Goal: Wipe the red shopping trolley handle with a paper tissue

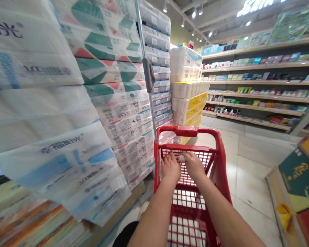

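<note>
A red plastic shopping cart (222, 164) with grid walls and a grid floor stands in front of me. Both my arms reach into its upper part. My left hand (171, 168) is over the grid panel near the cart's left side, its fingers stretched forward and somewhat apart. Beside it, my right hand (195, 167) has its fingers bent inward toward the left one. A small pale, greenish thing (181, 158) shows at the right fingertips, between the hands; its kind is too small to make out. A grey metal pole (152, 106) with a dark grip rises from the cart's left corner.
Tall stacks of wrapped tissue packs (100, 75) line the left side, close to the cart. More toilet-roll packs (186, 85) stand ahead. Shelves of small boxes and bottles (260, 82) run along the back right. A low display with cartons (298, 178) borders the tiled floor (249, 171) at right.
</note>
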A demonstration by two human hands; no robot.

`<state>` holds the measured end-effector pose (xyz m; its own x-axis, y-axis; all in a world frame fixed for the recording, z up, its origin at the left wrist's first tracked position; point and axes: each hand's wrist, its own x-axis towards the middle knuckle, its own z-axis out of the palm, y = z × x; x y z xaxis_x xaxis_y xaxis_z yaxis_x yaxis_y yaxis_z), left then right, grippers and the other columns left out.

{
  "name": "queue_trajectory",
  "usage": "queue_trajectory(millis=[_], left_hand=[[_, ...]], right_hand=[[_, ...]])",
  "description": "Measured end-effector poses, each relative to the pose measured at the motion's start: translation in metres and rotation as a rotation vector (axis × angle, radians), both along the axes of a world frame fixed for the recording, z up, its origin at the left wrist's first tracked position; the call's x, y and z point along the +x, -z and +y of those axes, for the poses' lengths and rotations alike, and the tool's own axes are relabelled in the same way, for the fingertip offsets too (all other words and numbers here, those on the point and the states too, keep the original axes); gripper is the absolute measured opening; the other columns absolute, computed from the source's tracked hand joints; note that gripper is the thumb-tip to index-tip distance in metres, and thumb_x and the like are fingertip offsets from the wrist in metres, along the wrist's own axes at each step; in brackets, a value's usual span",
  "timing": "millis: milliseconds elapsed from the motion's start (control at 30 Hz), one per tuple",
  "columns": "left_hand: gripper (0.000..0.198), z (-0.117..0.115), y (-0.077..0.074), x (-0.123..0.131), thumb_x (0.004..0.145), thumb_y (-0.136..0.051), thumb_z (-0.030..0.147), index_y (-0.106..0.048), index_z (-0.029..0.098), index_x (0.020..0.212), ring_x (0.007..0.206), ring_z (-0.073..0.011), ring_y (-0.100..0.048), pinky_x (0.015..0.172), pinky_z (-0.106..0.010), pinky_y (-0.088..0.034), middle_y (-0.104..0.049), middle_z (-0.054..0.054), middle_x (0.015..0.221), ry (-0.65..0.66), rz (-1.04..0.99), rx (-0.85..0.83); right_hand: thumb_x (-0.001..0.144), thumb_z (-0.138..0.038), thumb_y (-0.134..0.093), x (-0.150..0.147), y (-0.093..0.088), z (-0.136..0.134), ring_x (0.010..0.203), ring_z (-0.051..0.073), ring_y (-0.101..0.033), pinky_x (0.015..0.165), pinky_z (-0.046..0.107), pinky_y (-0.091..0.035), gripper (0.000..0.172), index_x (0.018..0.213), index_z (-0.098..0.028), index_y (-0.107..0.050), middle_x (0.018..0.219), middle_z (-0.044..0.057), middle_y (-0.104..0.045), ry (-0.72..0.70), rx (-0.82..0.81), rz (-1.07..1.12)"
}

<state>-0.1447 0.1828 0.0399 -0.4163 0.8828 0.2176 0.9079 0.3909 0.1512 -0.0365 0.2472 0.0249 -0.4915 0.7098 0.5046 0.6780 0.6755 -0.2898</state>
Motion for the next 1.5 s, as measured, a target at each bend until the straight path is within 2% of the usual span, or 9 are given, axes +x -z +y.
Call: queue_trajectory(millis=[200,367,567,700,833,1000,1233,1367,1500], left_hand=[[0.056,-0.006,-0.003,0.002,0.087,-0.041,0.022,-0.036,0.004,0.140,0.126,-0.0290,-0.046,0.105,-0.043,-0.036,-0.051,-0.020,0.135,0.007,-0.008,0.012],[0.048,-0.007,-0.001,-0.005,0.087,-0.041,0.018,-0.044,0.009,0.134,0.122,-0.0259,-0.049,0.105,-0.039,-0.039,-0.055,-0.016,0.131,0.000,-0.018,0.139],[0.057,-0.004,0.000,-0.021,0.084,-0.043,0.017,-0.034,0.013,0.140,0.140,-0.0255,-0.026,0.114,-0.044,-0.028,-0.041,-0.014,0.144,0.024,-0.031,0.341],[0.071,0.004,-0.008,-0.029,0.078,-0.047,0.012,-0.024,0.012,0.145,0.144,-0.0271,-0.015,0.116,-0.041,-0.025,-0.022,-0.015,0.153,0.041,-0.072,0.293],[0.068,0.011,-0.014,-0.035,0.077,-0.050,0.014,-0.032,0.008,0.141,0.143,-0.0317,-0.014,0.117,-0.041,-0.024,-0.030,-0.015,0.150,0.101,-0.100,0.182],[0.069,0.008,-0.012,-0.040,0.078,-0.046,0.010,-0.028,0.014,0.144,0.145,-0.0269,-0.010,0.116,-0.041,-0.026,-0.028,-0.011,0.152,0.116,-0.071,0.166],[0.064,0.008,-0.010,-0.041,0.081,-0.044,0.013,-0.029,0.012,0.143,0.144,-0.0295,-0.010,0.115,-0.042,-0.028,-0.027,-0.011,0.152,0.113,-0.073,0.179],[0.058,0.009,-0.006,-0.040,0.084,-0.038,0.012,-0.032,0.013,0.142,0.144,-0.0274,-0.011,0.114,-0.042,-0.031,-0.029,-0.009,0.152,0.082,-0.059,0.204],[0.061,0.010,0.001,-0.044,0.083,-0.042,0.014,-0.030,0.014,0.143,0.145,-0.0253,-0.009,0.118,-0.040,-0.025,-0.029,-0.009,0.152,0.135,-0.029,0.236]], right_hand=[[0.082,-0.005,-0.044,-0.001,0.002,-0.003,0.089,0.020,-0.055,0.077,0.028,-0.044,0.031,0.096,-0.021,-0.066,0.096,0.006,-0.063,-0.038,0.098,0.069],[0.084,-0.007,-0.043,-0.001,0.001,-0.005,0.102,0.023,-0.053,0.090,0.034,-0.043,0.035,0.110,-0.019,-0.063,0.108,0.009,-0.061,-0.049,0.218,0.222],[0.083,-0.008,-0.045,-0.002,-0.003,-0.008,0.095,0.021,-0.056,0.084,0.031,-0.046,0.031,0.103,-0.020,-0.065,0.101,0.008,-0.064,-0.106,0.158,0.157],[0.084,-0.011,-0.045,0.001,-0.005,-0.002,0.104,0.024,-0.053,0.095,0.037,-0.043,0.035,0.114,-0.017,-0.061,0.110,0.010,-0.061,-0.072,0.207,0.260],[0.079,-0.010,-0.047,0.001,-0.001,0.003,0.095,0.023,-0.056,0.084,0.035,-0.048,0.036,0.110,-0.019,-0.064,0.104,0.009,-0.063,-0.097,0.084,0.145],[0.084,-0.017,-0.047,-0.002,-0.017,0.007,0.103,0.024,-0.054,0.092,0.039,-0.045,0.039,0.121,-0.020,-0.058,0.112,0.010,-0.060,-0.038,0.218,0.390],[0.077,-0.010,-0.045,-0.030,-0.042,0.029,0.099,0.023,-0.056,0.091,0.037,-0.046,0.038,0.110,-0.018,-0.063,0.110,0.009,-0.063,-0.228,0.170,0.080],[0.080,-0.011,-0.044,-0.044,-0.036,0.031,0.102,0.024,-0.058,0.091,0.040,-0.047,0.040,0.115,-0.017,-0.060,0.114,0.011,-0.063,-0.208,0.143,0.082],[0.080,-0.010,-0.043,-0.037,-0.023,0.029,0.114,0.025,-0.055,0.097,0.043,-0.044,0.043,0.117,-0.021,-0.060,0.125,0.009,-0.060,-0.339,0.151,0.068]])
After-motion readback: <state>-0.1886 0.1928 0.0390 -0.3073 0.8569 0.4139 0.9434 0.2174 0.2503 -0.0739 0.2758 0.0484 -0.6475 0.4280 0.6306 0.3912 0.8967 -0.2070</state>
